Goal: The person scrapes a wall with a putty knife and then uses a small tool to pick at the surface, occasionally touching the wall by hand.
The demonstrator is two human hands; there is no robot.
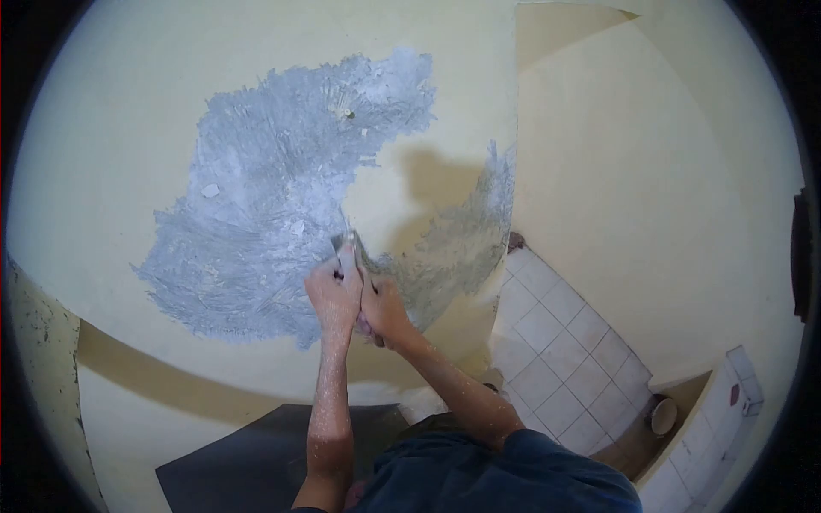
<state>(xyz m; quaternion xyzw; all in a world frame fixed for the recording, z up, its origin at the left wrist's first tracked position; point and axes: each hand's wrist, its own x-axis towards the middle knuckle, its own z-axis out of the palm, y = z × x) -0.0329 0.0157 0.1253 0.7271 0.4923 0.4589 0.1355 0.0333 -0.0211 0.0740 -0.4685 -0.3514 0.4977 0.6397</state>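
Both hands are together at the wall, around a scraper (336, 242) whose blade shows just above the fingers. My left hand (335, 293) is closed on it, the index finger stretched along it toward the blade. My right hand (382, 309) is wrapped round its lower part, close beside my left. The blade meets the wall at the border between a rough grey bare patch (256, 205) and smooth yellow paint (393, 188). White dust covers both forearms. Much of the tool is hidden by my fingers.
A wall corner runs down right of the patch. Beyond it lies a white tiled floor (560, 342) with a round container (663, 416) by a low tiled ledge (697, 436). A dark flat sheet (248, 462) is below left. A shadow falls on the wall.
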